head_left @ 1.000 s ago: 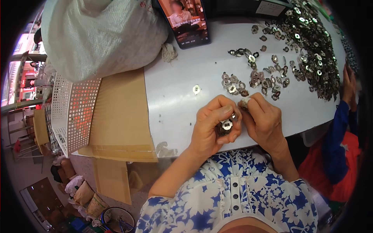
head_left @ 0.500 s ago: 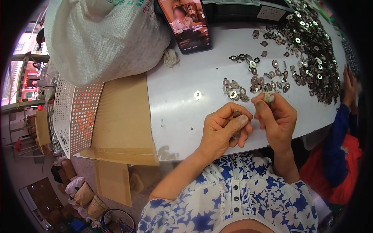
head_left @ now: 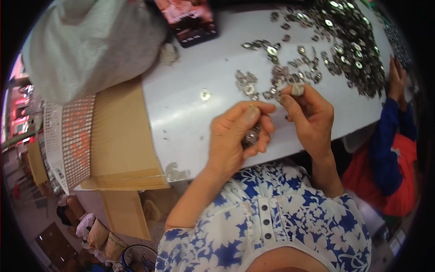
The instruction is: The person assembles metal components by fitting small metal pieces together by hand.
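Observation:
My left hand (head_left: 235,131) is curled palm-up over the table's near edge. A few small silvery metal pieces (head_left: 252,136) rest inside its bent fingers, with the thumb lying across the index finger. To its right, my right hand (head_left: 310,118) has a pale wrap (head_left: 297,89) round the index finger. Its thumb and index tips are pinched together beside loose metal pieces (head_left: 272,93); what lies between the tips is not clear. Beyond both hands, small clusters of the same flat, round, eared pieces (head_left: 246,82) lie on the white table (head_left: 186,122).
A large heap of metal pieces (head_left: 355,50) covers the far right. One disc (head_left: 205,94) lies alone. At left are a white sack (head_left: 90,50), a phone (head_left: 192,22), a perforated basket (head_left: 74,140) and cardboard (head_left: 120,131). Another person's hands (head_left: 397,77) are at the right edge.
The view has shifted, so the table things sit further left and up. My hands have moved apart a little, and my right fingertips are now next to the loose pieces.

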Available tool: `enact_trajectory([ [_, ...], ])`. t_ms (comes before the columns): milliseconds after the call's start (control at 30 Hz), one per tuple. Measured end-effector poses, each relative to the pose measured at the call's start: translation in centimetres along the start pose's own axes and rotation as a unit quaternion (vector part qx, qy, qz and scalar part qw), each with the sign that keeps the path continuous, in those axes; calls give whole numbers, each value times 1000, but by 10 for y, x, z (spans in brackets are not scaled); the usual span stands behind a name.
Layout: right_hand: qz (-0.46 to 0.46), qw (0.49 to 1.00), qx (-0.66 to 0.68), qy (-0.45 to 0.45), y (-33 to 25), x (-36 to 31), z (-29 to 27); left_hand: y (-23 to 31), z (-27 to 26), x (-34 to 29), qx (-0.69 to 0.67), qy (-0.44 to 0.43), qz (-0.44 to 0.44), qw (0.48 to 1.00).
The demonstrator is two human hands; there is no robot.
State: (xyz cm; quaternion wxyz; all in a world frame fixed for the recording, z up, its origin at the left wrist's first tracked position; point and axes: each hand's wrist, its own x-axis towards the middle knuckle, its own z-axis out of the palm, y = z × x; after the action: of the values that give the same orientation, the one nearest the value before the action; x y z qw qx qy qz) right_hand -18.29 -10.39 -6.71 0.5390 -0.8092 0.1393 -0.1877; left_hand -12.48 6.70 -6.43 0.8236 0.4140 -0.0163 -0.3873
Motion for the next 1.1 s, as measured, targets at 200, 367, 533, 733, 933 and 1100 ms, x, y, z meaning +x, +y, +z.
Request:
enact_trajectory([
  [200, 88, 972, 206, -67, -6, 0, -6, -4, 5, 5, 53, 31, 9, 998],
  [367, -59, 991, 105, -57, 1, -8, -1, -12, 1, 5, 83, -2, 43, 996],
  [533, -78, 993, 62, -64, -3, -6, -4, -5, 0, 3, 52, 15, 11, 998],
  [733, -300, 910, -283, -27, 23, 10, 4, -3, -10, 5, -86, -12, -19, 996],
  [933, -246, 947, -206, 2, 27, 13, 3, -4, 2, 5, -54, 25, 48, 997],
  [1100, -81, 996, -46, -4, 23, 8, -3, -6, -10, 4, -64, -13, 13, 998],
])
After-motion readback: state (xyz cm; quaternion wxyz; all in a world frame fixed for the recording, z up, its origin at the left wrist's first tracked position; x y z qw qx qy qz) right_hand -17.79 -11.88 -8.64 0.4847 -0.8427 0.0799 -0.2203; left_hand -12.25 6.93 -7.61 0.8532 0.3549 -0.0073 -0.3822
